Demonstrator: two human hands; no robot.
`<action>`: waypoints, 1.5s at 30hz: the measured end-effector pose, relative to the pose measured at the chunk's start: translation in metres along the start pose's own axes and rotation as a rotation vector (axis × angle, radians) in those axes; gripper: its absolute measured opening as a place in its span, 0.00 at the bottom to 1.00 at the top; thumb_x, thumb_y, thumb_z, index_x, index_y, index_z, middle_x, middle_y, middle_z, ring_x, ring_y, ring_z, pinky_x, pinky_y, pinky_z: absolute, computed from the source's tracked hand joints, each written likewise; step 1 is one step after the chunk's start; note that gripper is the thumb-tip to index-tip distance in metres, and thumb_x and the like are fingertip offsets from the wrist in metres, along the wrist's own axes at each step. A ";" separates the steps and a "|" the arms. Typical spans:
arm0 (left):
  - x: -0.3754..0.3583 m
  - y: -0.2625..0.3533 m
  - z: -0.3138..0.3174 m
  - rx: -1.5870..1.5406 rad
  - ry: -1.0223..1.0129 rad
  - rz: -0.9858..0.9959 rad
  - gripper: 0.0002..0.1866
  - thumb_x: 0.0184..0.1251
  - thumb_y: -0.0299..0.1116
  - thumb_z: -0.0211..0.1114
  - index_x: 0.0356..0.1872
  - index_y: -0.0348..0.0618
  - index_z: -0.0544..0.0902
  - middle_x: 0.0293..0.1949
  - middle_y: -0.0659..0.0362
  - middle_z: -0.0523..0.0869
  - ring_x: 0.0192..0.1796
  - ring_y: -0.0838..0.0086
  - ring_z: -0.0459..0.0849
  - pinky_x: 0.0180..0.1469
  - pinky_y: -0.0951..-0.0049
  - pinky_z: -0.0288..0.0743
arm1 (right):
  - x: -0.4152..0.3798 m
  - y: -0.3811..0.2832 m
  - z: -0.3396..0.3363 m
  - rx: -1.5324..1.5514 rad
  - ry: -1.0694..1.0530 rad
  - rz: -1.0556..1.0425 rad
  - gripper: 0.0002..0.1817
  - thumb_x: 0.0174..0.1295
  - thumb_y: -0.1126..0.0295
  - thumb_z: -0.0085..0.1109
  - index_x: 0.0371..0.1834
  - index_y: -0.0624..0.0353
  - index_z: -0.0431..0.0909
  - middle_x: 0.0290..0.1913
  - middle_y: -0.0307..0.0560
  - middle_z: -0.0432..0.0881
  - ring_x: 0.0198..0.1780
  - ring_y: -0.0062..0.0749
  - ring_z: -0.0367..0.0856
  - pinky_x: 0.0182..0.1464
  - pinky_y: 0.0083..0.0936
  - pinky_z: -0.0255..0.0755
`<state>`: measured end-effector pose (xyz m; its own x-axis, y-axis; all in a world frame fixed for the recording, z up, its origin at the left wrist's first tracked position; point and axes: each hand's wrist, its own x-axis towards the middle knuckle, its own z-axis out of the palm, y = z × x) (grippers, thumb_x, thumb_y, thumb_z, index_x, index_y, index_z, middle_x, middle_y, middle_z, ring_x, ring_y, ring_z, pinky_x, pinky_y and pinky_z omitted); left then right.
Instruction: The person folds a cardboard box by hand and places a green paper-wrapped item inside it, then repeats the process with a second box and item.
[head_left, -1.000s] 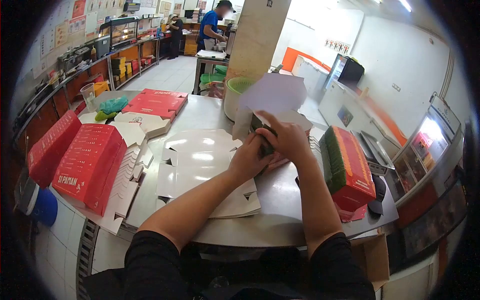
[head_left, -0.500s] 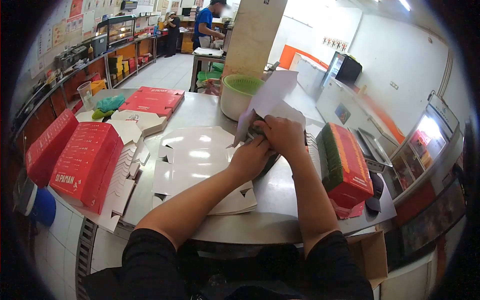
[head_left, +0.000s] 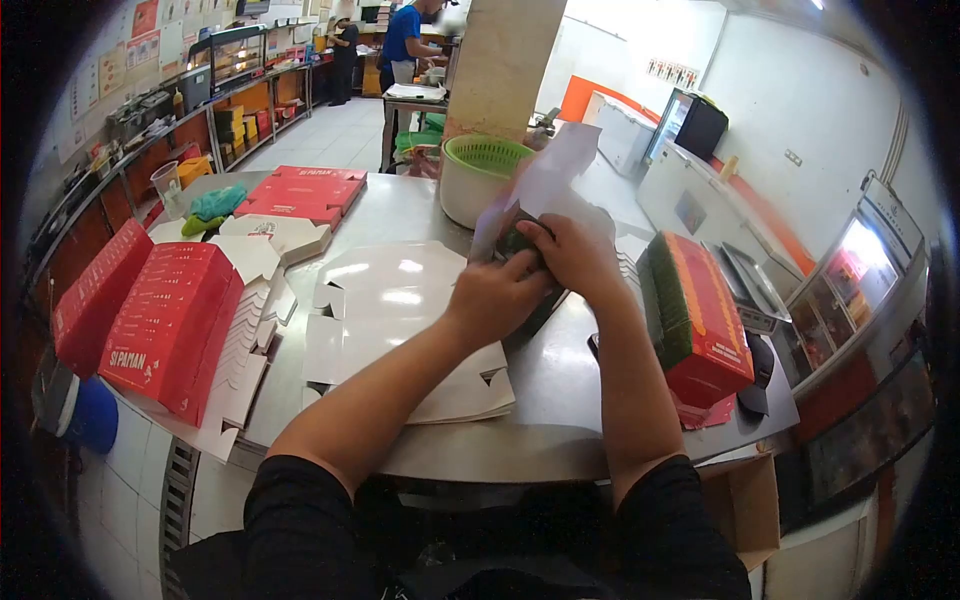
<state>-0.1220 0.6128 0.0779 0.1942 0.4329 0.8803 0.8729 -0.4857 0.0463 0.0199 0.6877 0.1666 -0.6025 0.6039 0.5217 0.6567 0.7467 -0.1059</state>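
Note:
My left hand [head_left: 500,292] is closed on the near part of a dark green and brown item [head_left: 515,240], which my fingers partly cover. Pressed against the same item from the right is my right hand [head_left: 575,255], also closed. A whitish sheet [head_left: 565,160] rises from the item beyond my hands, blurred at its edges. Beside my left forearm lies a stack of flat white cardboard blanks [head_left: 385,310] with notched edges. Exactly what the dark item is cannot be made out.
Red boxes [head_left: 165,325] and a fan of cardboard stand left on the metal table [head_left: 540,450]. A white tub with a green basket [head_left: 485,155] stands before the pillar [head_left: 500,60]. A red and green stack [head_left: 695,310] is right. Two people work far back.
Both hands are still around the dark item, with more of it showing between them. The whitish sheet has shifted slightly, and the view has turned a little.

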 end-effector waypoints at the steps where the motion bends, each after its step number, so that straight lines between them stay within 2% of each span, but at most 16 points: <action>1: 0.004 -0.004 -0.003 0.071 0.055 0.067 0.10 0.65 0.43 0.74 0.44 0.57 0.86 0.46 0.62 0.85 0.33 0.64 0.89 0.35 0.63 0.83 | -0.001 0.003 -0.003 0.070 -0.053 -0.022 0.23 0.76 0.48 0.57 0.41 0.58 0.86 0.37 0.60 0.88 0.43 0.62 0.88 0.49 0.51 0.78; 2: 0.002 -0.006 -0.003 0.074 0.007 0.018 0.12 0.64 0.46 0.74 0.43 0.57 0.85 0.46 0.63 0.84 0.33 0.64 0.89 0.33 0.64 0.83 | -0.002 0.006 -0.005 0.141 -0.104 -0.044 0.23 0.77 0.48 0.56 0.42 0.59 0.86 0.39 0.61 0.88 0.45 0.63 0.87 0.50 0.52 0.77; 5: -0.003 -0.003 0.002 0.100 -0.074 -0.043 0.11 0.66 0.44 0.72 0.45 0.56 0.85 0.45 0.62 0.84 0.33 0.64 0.90 0.33 0.63 0.83 | -0.002 0.010 -0.012 0.108 -0.100 -0.140 0.21 0.77 0.51 0.55 0.42 0.59 0.85 0.41 0.62 0.88 0.47 0.63 0.87 0.51 0.51 0.77; 8: -0.005 0.004 0.007 0.038 -0.207 -0.109 0.13 0.70 0.43 0.71 0.51 0.56 0.84 0.51 0.62 0.85 0.39 0.59 0.91 0.37 0.60 0.87 | 0.000 0.000 -0.013 -0.065 0.004 -0.141 0.19 0.78 0.52 0.54 0.43 0.58 0.82 0.39 0.60 0.88 0.45 0.62 0.87 0.49 0.52 0.78; 11: -0.006 0.006 0.006 -0.046 -0.204 -0.141 0.10 0.72 0.41 0.69 0.50 0.55 0.84 0.51 0.63 0.86 0.40 0.59 0.91 0.36 0.59 0.86 | 0.000 -0.001 -0.007 -0.151 0.000 -0.159 0.17 0.79 0.53 0.53 0.44 0.57 0.80 0.38 0.58 0.88 0.43 0.60 0.88 0.47 0.52 0.79; 14: -0.009 0.006 0.010 -0.101 -0.115 -0.159 0.06 0.74 0.37 0.65 0.47 0.53 0.84 0.45 0.63 0.86 0.37 0.60 0.90 0.36 0.60 0.84 | 0.000 0.005 0.003 -0.150 0.007 -0.173 0.18 0.79 0.52 0.54 0.43 0.55 0.80 0.37 0.57 0.88 0.42 0.58 0.89 0.45 0.51 0.80; 20: -0.010 0.005 0.012 -0.240 -0.032 -0.166 0.06 0.75 0.37 0.64 0.47 0.53 0.85 0.45 0.64 0.86 0.38 0.59 0.90 0.37 0.58 0.84 | -0.003 0.012 0.009 -0.185 0.032 -0.236 0.18 0.78 0.50 0.56 0.41 0.54 0.78 0.36 0.55 0.89 0.41 0.55 0.90 0.43 0.48 0.81; 23: -0.009 0.008 0.013 -0.168 -0.215 -0.268 0.12 0.73 0.36 0.67 0.55 0.56 0.82 0.51 0.59 0.86 0.42 0.55 0.90 0.41 0.55 0.86 | -0.001 0.013 0.012 -0.170 0.047 -0.199 0.20 0.78 0.49 0.55 0.44 0.55 0.79 0.35 0.56 0.88 0.41 0.56 0.89 0.44 0.48 0.80; 26: -0.012 0.013 0.017 -0.043 -0.186 -0.199 0.15 0.72 0.36 0.68 0.58 0.55 0.80 0.53 0.57 0.84 0.41 0.53 0.90 0.41 0.54 0.86 | -0.002 0.012 -0.005 0.109 0.064 -0.172 0.19 0.79 0.50 0.54 0.52 0.55 0.82 0.38 0.58 0.88 0.44 0.59 0.88 0.49 0.47 0.80; 29: -0.014 0.013 0.018 -0.098 -0.193 -0.242 0.18 0.71 0.37 0.68 0.59 0.52 0.78 0.54 0.56 0.83 0.41 0.52 0.90 0.39 0.53 0.86 | -0.002 0.009 -0.014 0.400 0.095 -0.130 0.20 0.81 0.52 0.51 0.59 0.54 0.82 0.43 0.59 0.89 0.49 0.61 0.87 0.54 0.47 0.79; 32: -0.014 0.009 0.018 -0.109 -0.174 -0.244 0.18 0.71 0.37 0.69 0.59 0.51 0.77 0.53 0.55 0.83 0.40 0.52 0.90 0.38 0.53 0.85 | 0.003 0.008 -0.007 0.191 0.134 -0.368 0.22 0.82 0.52 0.47 0.69 0.49 0.77 0.48 0.59 0.89 0.54 0.61 0.86 0.58 0.47 0.77; 35: -0.013 0.009 0.015 -0.062 -0.212 -0.288 0.20 0.69 0.38 0.71 0.58 0.50 0.76 0.54 0.55 0.83 0.41 0.52 0.90 0.37 0.53 0.85 | -0.010 -0.007 -0.019 0.065 -0.088 -0.153 0.24 0.81 0.55 0.50 0.75 0.50 0.73 0.51 0.63 0.88 0.54 0.64 0.85 0.58 0.51 0.76; 38: -0.013 0.004 0.011 -0.129 -0.158 -0.219 0.21 0.69 0.39 0.72 0.58 0.49 0.77 0.54 0.54 0.83 0.41 0.52 0.90 0.38 0.53 0.86 | -0.015 -0.014 -0.024 -0.163 -0.188 0.014 0.27 0.80 0.56 0.50 0.80 0.45 0.66 0.51 0.63 0.88 0.56 0.67 0.83 0.59 0.53 0.75; 41: -0.012 0.005 0.009 -0.068 -0.087 -0.136 0.17 0.67 0.38 0.71 0.53 0.48 0.78 0.49 0.56 0.83 0.35 0.58 0.90 0.35 0.59 0.84 | -0.016 -0.013 -0.023 -0.205 -0.119 -0.039 0.28 0.78 0.54 0.54 0.79 0.44 0.68 0.49 0.62 0.89 0.54 0.66 0.84 0.59 0.51 0.76; 44: -0.010 0.008 0.007 0.006 -0.026 -0.101 0.18 0.67 0.38 0.71 0.54 0.49 0.79 0.49 0.56 0.82 0.34 0.58 0.91 0.36 0.60 0.85 | -0.014 -0.001 -0.023 0.021 -0.017 -0.188 0.28 0.76 0.50 0.58 0.75 0.46 0.73 0.47 0.62 0.89 0.52 0.64 0.86 0.56 0.50 0.78; 45: -0.010 0.009 0.007 -0.008 -0.099 -0.146 0.18 0.68 0.39 0.71 0.56 0.50 0.79 0.51 0.55 0.82 0.38 0.57 0.90 0.38 0.58 0.86 | -0.013 0.001 -0.023 0.028 -0.030 -0.170 0.27 0.75 0.50 0.59 0.72 0.48 0.76 0.45 0.62 0.89 0.50 0.63 0.86 0.55 0.50 0.78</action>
<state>-0.1131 0.6095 0.0666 0.1089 0.5716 0.8132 0.8917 -0.4178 0.1743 0.0388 0.6744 0.1791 -0.7174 0.4758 0.5089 0.5316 0.8460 -0.0417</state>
